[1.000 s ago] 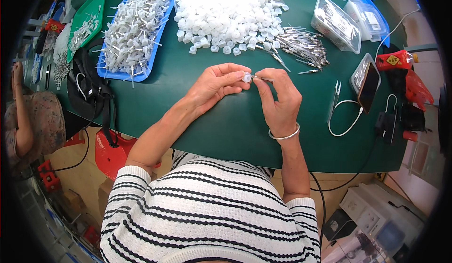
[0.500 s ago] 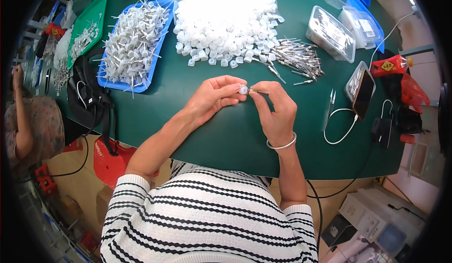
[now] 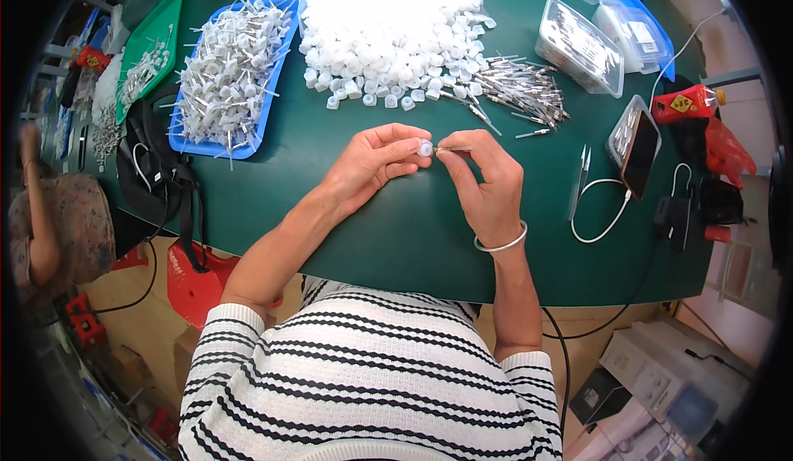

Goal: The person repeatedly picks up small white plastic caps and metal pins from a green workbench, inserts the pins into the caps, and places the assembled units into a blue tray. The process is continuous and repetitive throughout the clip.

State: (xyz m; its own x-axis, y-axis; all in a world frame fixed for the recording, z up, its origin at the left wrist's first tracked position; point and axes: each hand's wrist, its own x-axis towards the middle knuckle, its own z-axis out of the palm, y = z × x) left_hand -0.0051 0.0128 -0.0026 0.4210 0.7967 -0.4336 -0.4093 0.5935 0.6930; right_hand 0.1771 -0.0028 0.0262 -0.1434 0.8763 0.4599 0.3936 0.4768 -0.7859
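Between the fingertips of my left hand (image 3: 376, 162) is a small white translucent plastic cap (image 3: 425, 148). My right hand (image 3: 487, 184), with a silver bangle at its wrist, pinches a thin metal pin (image 3: 450, 149) whose tip points at the cap. Tip and cap meet or nearly meet; I cannot tell how deep the pin sits. Beyond my hands lies a large heap of white caps (image 3: 396, 40), with a pile of loose metal pins (image 3: 524, 89) to its right. A blue tray (image 3: 175, 140) at left is heaped with caps that have pins in them.
A green tray (image 3: 169, 52) and a black bag (image 3: 153, 155) lie at the left. To the right are a clear box of pins (image 3: 578, 48), tweezers (image 3: 581, 176), a phone (image 3: 639, 162) on a cable and a red bottle (image 3: 684, 104). Another person (image 3: 62, 221) sits far left.
Both hands stay together around the cap and pin, with only a slight shift of the fingers. The whole view has moved slightly.
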